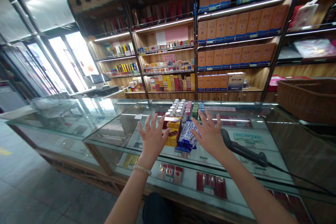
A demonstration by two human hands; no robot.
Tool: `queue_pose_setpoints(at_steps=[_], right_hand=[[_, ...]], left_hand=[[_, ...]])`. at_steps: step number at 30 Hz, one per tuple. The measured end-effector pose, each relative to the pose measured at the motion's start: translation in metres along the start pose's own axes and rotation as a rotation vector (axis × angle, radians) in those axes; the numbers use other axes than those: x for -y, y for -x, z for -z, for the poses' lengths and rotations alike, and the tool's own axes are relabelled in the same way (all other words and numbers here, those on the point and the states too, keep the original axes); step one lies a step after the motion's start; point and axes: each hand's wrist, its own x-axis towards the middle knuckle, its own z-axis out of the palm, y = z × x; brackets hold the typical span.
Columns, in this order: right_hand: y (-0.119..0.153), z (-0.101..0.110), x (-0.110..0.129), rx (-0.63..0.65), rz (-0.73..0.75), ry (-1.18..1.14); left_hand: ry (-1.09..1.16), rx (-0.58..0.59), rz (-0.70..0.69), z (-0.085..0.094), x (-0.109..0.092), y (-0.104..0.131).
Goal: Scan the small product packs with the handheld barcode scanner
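Observation:
My left hand (152, 140) is held out with fingers spread, holding nothing, a bracelet on its wrist. Just right of it lies a stack of yellow and brown packets (173, 131) on the glass counter (147, 147). My right hand (208, 134) also has its fingers apart and is empty, nearest to a pile of blue and white packets (187, 134). Whether either hand touches the packets I cannot tell. Behind them stand rows of white-capped bottles (178, 106), with pink containers (188, 108) and green containers (195, 109) alongside.
A black handheld scanner (244, 150) with a cable lies right of my right hand. Boxed packs (170, 173) show through the glass case. A woven basket (307, 98) stands at the right. Shelves of orange boxes (233, 57) line the back wall; a monitor (98, 78) sits far left.

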Motion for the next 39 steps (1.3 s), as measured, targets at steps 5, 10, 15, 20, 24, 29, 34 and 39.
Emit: queue_pose_setpoints(at_steps=[5,10,15,20,24,29,34,39], right_hand=[[-0.012,-0.009,0.01,0.013,-0.002,-0.009],[-0.026,-0.021,0.019,0.071,-0.005,-0.055],[-0.032,-0.039,0.027,0.105,-0.007,-0.08],[-0.042,-0.048,0.032,0.184,-0.032,-0.085],[-0.05,-0.045,0.039,0.312,-0.065,-0.082],[-0.056,-0.047,0.047,0.407,-0.104,-0.089],[-0.056,-0.052,0.051,0.412,-0.11,-0.109],[-0.057,-0.048,0.054,0.388,-0.119,-0.094]], left_hand=[[-0.018,0.029,0.012,-0.004,0.019,-0.008],[-0.015,0.064,0.02,-0.013,0.034,-0.017],[-0.019,0.095,0.008,-0.023,0.043,-0.021],[-0.003,0.111,0.013,-0.03,0.046,-0.026],[0.001,0.157,0.022,-0.031,0.045,-0.03],[-0.006,0.197,0.025,-0.035,0.044,-0.032],[-0.006,0.21,0.023,-0.042,0.044,-0.032],[-0.002,0.218,0.022,-0.046,0.045,-0.033]])
